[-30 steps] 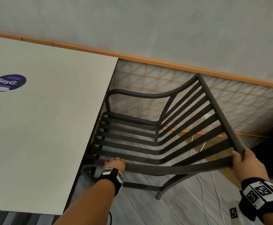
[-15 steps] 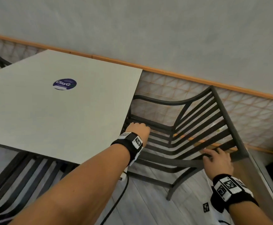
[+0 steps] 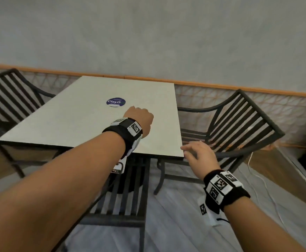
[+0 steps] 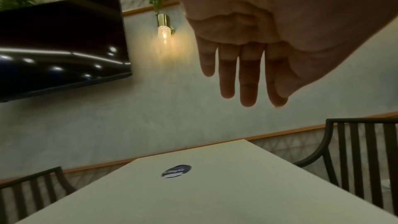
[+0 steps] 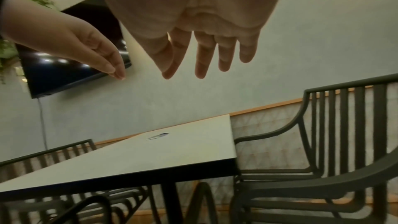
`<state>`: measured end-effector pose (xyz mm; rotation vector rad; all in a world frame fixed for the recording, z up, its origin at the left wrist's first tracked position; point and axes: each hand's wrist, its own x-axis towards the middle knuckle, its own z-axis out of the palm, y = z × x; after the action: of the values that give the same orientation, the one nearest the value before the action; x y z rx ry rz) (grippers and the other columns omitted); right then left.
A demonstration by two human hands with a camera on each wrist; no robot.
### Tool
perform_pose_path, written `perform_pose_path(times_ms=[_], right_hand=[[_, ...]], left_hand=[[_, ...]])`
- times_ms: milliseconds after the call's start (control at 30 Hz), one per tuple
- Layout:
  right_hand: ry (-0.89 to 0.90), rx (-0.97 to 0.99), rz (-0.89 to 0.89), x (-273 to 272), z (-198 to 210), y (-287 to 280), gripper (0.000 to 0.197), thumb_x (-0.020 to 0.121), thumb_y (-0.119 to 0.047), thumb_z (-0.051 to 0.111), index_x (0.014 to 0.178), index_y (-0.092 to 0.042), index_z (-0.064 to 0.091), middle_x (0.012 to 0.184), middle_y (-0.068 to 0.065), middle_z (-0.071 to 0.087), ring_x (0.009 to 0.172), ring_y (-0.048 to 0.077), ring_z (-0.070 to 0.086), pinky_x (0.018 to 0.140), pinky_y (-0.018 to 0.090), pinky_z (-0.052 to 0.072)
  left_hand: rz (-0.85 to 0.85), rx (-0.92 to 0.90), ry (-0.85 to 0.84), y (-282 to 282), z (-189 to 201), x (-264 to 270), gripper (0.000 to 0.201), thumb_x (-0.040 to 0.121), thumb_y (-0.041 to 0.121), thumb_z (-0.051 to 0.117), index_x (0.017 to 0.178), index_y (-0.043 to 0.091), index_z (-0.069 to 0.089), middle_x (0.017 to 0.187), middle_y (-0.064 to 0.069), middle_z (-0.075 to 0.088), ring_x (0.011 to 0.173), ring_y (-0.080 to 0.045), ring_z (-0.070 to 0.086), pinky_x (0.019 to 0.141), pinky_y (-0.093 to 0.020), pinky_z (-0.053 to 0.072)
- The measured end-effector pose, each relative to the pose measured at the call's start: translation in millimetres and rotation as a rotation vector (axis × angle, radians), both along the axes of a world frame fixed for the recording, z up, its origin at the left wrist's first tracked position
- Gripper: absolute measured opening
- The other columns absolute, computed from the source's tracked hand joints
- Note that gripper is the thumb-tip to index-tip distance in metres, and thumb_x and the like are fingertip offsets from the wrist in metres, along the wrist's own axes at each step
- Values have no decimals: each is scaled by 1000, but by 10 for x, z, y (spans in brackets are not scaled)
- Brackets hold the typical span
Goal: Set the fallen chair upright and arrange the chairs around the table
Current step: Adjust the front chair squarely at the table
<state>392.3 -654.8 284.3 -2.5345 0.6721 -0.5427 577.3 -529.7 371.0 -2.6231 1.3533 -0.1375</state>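
The white table [image 3: 75, 124] with a blue round sticker [image 3: 115, 102] stands against the wall. Three dark slatted chairs stand upright around it: one on the left [image 3: 3, 74], one on the right [image 3: 261, 112] and one at the near side [image 3: 112, 222] with its seat partly under the tabletop. My left hand [image 3: 139, 118] hovers over the tabletop, fingers straight in the left wrist view [image 4: 247, 77], holding nothing. My right hand [image 3: 197, 151] is spread and empty beside the table's near right corner, just clear of the right chair [image 5: 323, 185].
A dark TV screen [image 4: 60, 43] and a lit wall lamp [image 4: 164, 30] hang on the wall behind the table. White cables [image 3: 257, 179] lie on the grey floor by the right chair. A low wooden ledge [image 3: 276, 170] runs along the right.
Both hands have let go of the right chair. My left hand has risen over the tabletop and my right hand has drawn back to the table corner. The view has pulled back, showing all three chairs.
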Motion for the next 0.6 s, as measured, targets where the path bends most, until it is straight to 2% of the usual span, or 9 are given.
perform_pose_path(times_ms=[67, 133, 300, 400, 500, 567, 600], right_hand=[[-30, 6, 64, 1, 109, 539, 17, 88, -18, 58, 99, -25, 69, 107, -1, 66, 109, 18, 53, 100, 43, 39], [-46, 10, 144, -12, 198, 1011, 17, 90, -19, 55, 99, -24, 69, 102, -3, 68, 103, 17, 56, 96, 42, 42], [107, 11, 325, 12, 117, 1900, 26, 97, -27, 39, 110, -31, 62, 114, -9, 65, 113, 13, 51, 108, 43, 30], [215, -10, 366, 16, 42, 2291, 30, 96, -38, 38, 118, -31, 56, 118, -8, 63, 117, 14, 49, 112, 45, 26], [354, -57, 369, 0, -36, 2515, 45, 91, -50, 44, 128, -26, 48, 120, -4, 60, 117, 17, 47, 110, 41, 28], [409, -89, 356, -19, -126, 2581, 50, 87, -51, 49, 130, -26, 45, 124, -3, 57, 118, 18, 47, 108, 38, 31], [436, -96, 340, -30, -185, 2593, 50, 86, -49, 52, 130, -27, 43, 126, -3, 56, 118, 19, 47, 106, 37, 32]], left_hand=[[25, 0, 5, 505, 61, 33, 35, 95, 13, 41, 125, 18, 59, 128, -9, 59, 116, -31, 55, 101, -38, 39], [65, 3, 30, 958, 97, 68, 36, 95, 14, 41, 126, 20, 58, 130, -8, 58, 117, -30, 55, 104, -38, 37], [185, 56, 165, 1932, -27, 103, 40, 92, 9, 46, 127, 24, 57, 133, -6, 55, 120, -28, 54, 102, -37, 40], [238, 56, 227, 2468, -162, 94, 33, 96, 16, 41, 122, 22, 59, 129, -8, 59, 116, -29, 56, 98, -39, 44], [283, 29, 281, 2951, -319, 62, 38, 100, 38, 33, 114, 18, 62, 118, -9, 65, 107, -29, 61, 93, -40, 49], [317, 23, 342, 3231, -413, 26, 54, 94, 59, 31, 111, 21, 65, 112, -6, 69, 102, -26, 63, 90, -40, 52], [338, 26, 380, 3365, -466, 16, 61, 89, 69, 32, 113, 24, 65, 114, -4, 69, 103, -24, 63, 90, -39, 52]])
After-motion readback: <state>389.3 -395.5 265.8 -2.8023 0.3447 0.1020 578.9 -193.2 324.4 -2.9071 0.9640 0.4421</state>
